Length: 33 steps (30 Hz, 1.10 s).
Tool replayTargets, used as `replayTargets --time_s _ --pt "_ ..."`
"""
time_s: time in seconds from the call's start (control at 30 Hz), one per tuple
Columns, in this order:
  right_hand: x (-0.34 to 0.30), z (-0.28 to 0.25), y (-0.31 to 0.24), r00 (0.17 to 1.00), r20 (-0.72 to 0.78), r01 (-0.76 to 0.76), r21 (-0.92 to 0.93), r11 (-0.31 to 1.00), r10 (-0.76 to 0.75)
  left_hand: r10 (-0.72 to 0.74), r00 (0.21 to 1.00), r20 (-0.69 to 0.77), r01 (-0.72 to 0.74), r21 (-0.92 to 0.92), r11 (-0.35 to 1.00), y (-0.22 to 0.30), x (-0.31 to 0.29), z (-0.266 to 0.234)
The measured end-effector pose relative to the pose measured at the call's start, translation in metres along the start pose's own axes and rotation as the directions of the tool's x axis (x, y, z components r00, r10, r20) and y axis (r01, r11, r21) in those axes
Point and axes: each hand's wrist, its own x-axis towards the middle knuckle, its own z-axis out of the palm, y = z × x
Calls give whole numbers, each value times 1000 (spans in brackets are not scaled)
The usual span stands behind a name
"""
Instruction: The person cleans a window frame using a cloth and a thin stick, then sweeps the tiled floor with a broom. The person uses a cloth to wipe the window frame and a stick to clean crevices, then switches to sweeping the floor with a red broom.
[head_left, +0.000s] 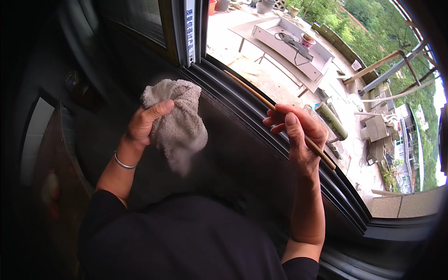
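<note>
My left hand [145, 122] is closed on a light grey terry cloth [182, 116], which bunches above the thumb and hangs down in a loose, blurred end. A thin wooden stick [247, 87] lies in the grip of my right hand [301, 130], thumb pressed along it. The stick slants from upper left to lower right, and its far tip is over the window track [219, 91]. My right hand is above the dark sill, beside the window opening. The cloth is held on the room side, apart from the frame.
A black window frame [200, 32] with a printed strip [190, 32] stands at the top. Outside are a table [242, 31] bearing a large tray-like box [322, 65], a green cylinder [331, 120], stacked blocks [374, 128] and trees. A brownish surface [51, 158] is at the left.
</note>
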Motion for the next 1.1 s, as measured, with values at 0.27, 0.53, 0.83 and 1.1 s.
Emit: replayTargets --time_s 0.27,0.53,0.83,1.1 --pt "75 26 24 867 455 394 -377 838 -203 146 976 -164 -93 291 952 -2 -19 -13" --pt "90 17 15 923 376 203 -282 938 -86 185 957 -224 -119 277 954 21 -21 -9" --pt "66 -21 -7 982 189 30 -40 999 -22 335 942 -26 -268 543 796 83 57 19" --pt "96 33 49 862 428 434 -348 831 -271 213 945 248 -320 836 447 50 109 12"
